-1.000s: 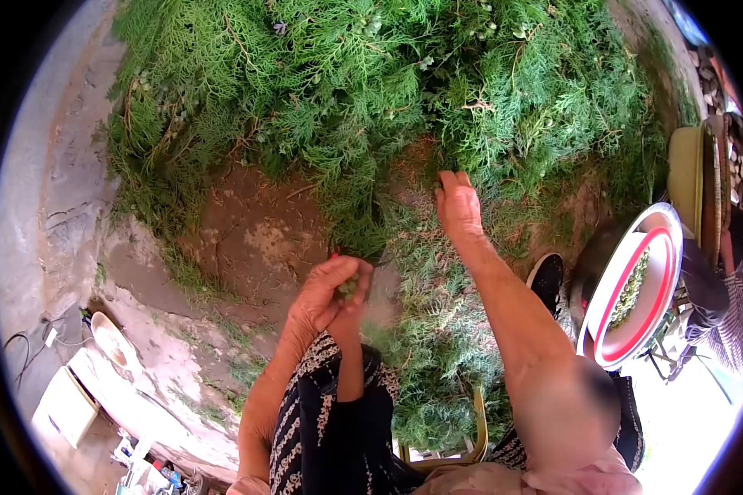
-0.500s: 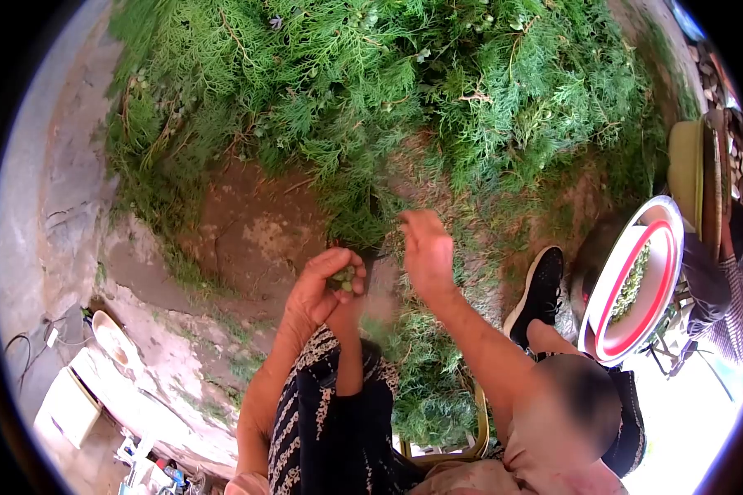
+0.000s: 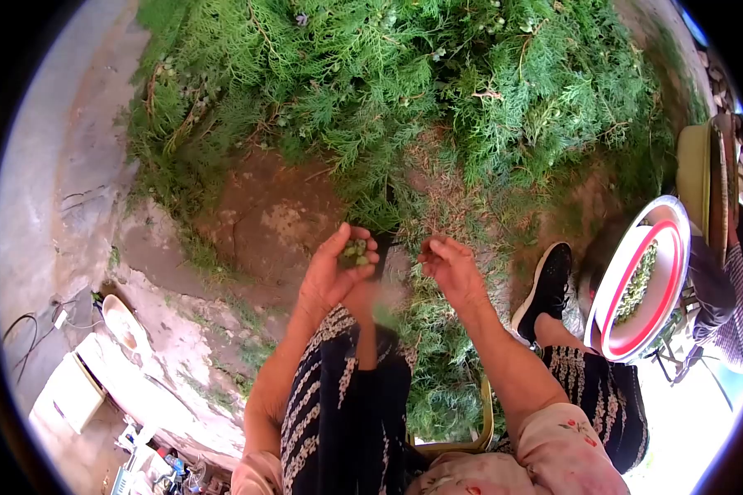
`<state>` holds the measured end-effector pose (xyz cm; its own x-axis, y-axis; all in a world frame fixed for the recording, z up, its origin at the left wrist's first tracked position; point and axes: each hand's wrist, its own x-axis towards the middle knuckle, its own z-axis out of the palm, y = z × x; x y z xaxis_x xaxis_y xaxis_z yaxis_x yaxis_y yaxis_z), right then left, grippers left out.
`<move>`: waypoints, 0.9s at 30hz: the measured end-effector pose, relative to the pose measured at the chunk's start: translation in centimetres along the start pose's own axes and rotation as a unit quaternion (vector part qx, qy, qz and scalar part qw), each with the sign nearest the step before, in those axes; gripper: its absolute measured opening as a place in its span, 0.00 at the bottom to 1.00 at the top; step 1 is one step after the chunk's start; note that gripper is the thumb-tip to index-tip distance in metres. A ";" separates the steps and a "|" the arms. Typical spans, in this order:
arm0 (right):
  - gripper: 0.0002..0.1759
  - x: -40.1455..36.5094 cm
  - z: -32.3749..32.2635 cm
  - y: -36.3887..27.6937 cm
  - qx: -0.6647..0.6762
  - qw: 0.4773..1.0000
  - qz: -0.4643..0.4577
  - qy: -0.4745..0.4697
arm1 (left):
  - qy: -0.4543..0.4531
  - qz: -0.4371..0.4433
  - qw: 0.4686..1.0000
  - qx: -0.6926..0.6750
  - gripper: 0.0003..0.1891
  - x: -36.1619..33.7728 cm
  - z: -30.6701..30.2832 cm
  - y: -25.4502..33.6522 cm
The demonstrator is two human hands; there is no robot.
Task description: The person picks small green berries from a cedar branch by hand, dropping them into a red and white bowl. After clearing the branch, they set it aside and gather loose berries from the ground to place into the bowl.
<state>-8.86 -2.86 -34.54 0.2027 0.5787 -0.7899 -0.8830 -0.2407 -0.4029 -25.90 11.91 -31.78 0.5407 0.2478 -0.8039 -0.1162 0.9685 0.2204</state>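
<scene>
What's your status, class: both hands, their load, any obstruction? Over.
Left hand cupped around small green cones. Right hand beside it, curled, contents unclear. Cut branches heaped ahead, nothing between hands.

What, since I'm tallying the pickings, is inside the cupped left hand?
A small heap of green berries lies in the palm of the left hand. The curled fingers cover part of it, so how many lie deeper cannot be seen.
</scene>
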 end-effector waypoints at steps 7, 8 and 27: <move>0.13 -3.3 7.0 0.1 0.056 0.997 0.018 -0.042 | -0.026 0.076 0.996 0.039 0.17 -4.1 4.9 4.1; 0.15 -4.2 7.9 -0.2 0.081 0.994 0.003 -0.070 | -0.012 0.081 0.996 0.039 0.17 -5.1 5.7 4.5; 0.20 -21.0 17.3 -6.4 0.102 0.943 -0.296 -0.117 | -0.100 0.198 0.974 -0.041 0.15 -21.8 18.2 2.3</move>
<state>-14.76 0.01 -7.34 0.6078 0.7258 -0.3221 -0.7126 0.3196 -0.6245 -22.75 8.26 -3.67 0.5899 0.6004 -0.5399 -0.4104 0.7988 0.4399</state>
